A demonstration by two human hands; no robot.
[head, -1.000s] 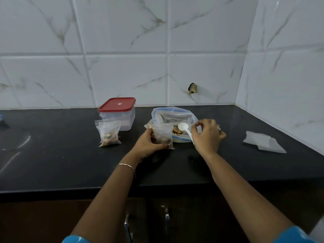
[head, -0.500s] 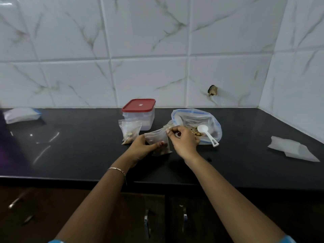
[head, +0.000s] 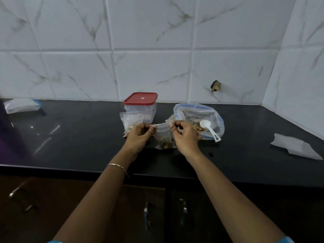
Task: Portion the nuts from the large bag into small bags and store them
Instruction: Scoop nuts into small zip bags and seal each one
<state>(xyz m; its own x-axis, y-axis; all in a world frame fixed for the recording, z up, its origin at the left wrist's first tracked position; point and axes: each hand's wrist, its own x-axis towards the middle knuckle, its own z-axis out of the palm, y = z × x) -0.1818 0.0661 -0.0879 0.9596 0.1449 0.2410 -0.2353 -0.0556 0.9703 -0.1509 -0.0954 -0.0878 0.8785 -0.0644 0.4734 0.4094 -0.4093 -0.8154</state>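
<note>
The black stone countertop (head: 78, 137) carries all items. The large clear zip bag of nuts (head: 198, 116) lies open at 1 o'clock of the hands, white plastic scoop (head: 209, 129) resting inside. The left hand (head: 138, 135) and right hand (head: 185, 135) pinch the small clear nut-filled bag (head: 164, 137) by its top edge. A filled small bag (head: 130, 121) leans against the red-lidded clear container (head: 140, 106) at 11 o'clock.

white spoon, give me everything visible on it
The white spoon looks like plastic, one piece: a round bowl and a straight flat handle ending in a small loop hole. It lies tilted, bowl up and back, resting in the mouth of the large bag near the nuts, bowl apparently empty. The handle runs down to the right over the bag's edge, its tip at the black counter. Neither hand touches it; the right hand is just left of it.
</note>
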